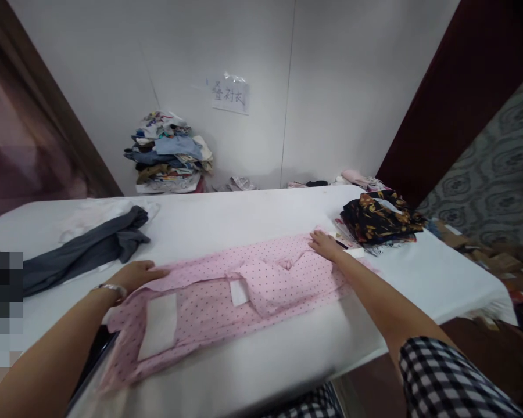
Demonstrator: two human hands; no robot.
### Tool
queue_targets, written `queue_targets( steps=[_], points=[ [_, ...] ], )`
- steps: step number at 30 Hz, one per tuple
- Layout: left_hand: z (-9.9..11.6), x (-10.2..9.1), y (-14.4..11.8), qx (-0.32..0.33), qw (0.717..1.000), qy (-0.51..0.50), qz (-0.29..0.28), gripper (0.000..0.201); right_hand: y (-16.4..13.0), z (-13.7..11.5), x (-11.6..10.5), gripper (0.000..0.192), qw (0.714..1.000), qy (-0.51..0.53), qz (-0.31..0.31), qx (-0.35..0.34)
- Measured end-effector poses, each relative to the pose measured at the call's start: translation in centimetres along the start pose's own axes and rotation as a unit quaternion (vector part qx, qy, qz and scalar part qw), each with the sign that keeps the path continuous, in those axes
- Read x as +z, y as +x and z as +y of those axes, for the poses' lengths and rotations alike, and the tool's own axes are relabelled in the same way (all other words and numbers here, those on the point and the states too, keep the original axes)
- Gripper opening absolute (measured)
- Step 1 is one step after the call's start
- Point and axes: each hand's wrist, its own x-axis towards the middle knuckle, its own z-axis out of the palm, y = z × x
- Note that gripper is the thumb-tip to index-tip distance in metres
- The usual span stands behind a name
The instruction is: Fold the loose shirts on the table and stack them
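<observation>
L hand (136, 274) flat, fingers together, on pink dotted garment's (226, 296) left edge; R hand (325, 244) fingers prob. pressed together (blurry) on its far corner, near dark floral clothes (377, 217) on white table (253, 215)

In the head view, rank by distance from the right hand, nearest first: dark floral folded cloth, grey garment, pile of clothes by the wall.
From the right hand on the pink dotted shirt:
1. Dark floral folded cloth, just to its right.
2. Grey garment, across the table, left.
3. Pile of clothes, far back by the wall.
</observation>
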Motion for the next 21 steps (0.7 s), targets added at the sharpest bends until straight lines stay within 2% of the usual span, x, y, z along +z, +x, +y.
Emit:
queue_targets(
  steps=[2, 4, 6, 8, 10, 12, 14, 16, 17, 19, 21],
  points=[
    [-0.1, 0.6, 0.2, -0.005, 0.999, 0.022, -0.042, 0.043, -0.3, -0.3, 0.4, 0.053, 1.0, -0.002, 0.017, 0.011],
    [0.1, 1.1, 0.1, -0.012, 0.998, 0.037, -0.046, 0.043, -0.3, -0.4, 0.4, 0.054, 1.0, 0.022, 0.008, 0.015],
    [0.4, 1.1, -0.1, -0.016, 0.998, 0.057, -0.038, 0.044, -0.3, -0.3, -0.2, 0.051, 0.995, 0.097, 0.002, 0.018],
    [0.6, 0.6, -0.6, -0.028, 0.995, 0.09, -0.035, 0.044, -0.5, -0.2, -1.0, 0.047, 0.982, 0.183, 0.034, 0.029],
    [0.9, -0.1, -1.4, -0.044, 0.991, 0.128, -0.01, 0.041, -1.3, -0.1, -1.9, 0.046, 0.969, 0.233, 0.078, 0.037],
    [1.7, -0.7, -2.4, -0.035, 0.987, 0.149, 0.042, 0.042, -2.8, 0.1, -2.5, 0.043, 0.961, 0.256, 0.103, 0.034],
    [3.5, -0.8, -3.7, 0.022, 0.987, 0.119, 0.107, 0.045, -5.0, 0.3, -2.7, 0.037, 0.949, 0.292, 0.118, 0.012],
    [6.5, -0.1, -5.2, 0.128, 0.98, 0.048, 0.144, 0.05, -7.2, 0.7, -2.3, 0.034, 0.938, 0.324, 0.126, -0.015],
    [8.2, 0.6, -6.0, 0.195, 0.97, 0.014, 0.143, 0.052, -8.3, 0.9, -1.9, 0.034, 0.934, 0.332, 0.128, -0.024],
    [11.8, 2.2, -7.2, 0.334, 0.937, -0.017, 0.102, 0.056, -9.9, 1.5, -1.1, 0.035, 0.933, 0.335, 0.13, -0.028],
    [14.9, 3.9, -7.7, 0.428, 0.902, -0.004, 0.052, 0.062, -11.1, 2.0, -0.2, 0.037, 0.933, 0.335, 0.131, -0.029]
  ],
)
